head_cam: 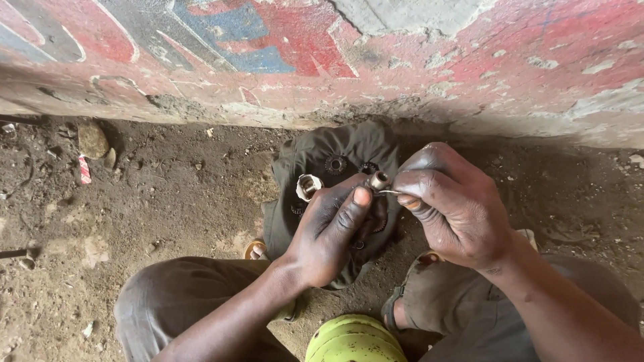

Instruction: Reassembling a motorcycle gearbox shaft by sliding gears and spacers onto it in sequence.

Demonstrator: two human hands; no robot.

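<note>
My left hand [332,231] grips a small metal cylindrical part [378,180] between thumb and fingers, held up over a dark green cloth [322,151]. My right hand [449,204] pinches a thin metal wire or pin [390,192] that touches the side of that part. Both hands are smeared with dark grease. On the cloth lie a white ring-shaped part [307,186] and two small dark gears [336,164], partly hidden behind my fingers.
A painted, crumbling wall [402,60] runs along the back. Dirt ground [168,201] lies to the left with a stone [92,139] and scraps. A yellow-green rounded object [352,338] sits between my knees.
</note>
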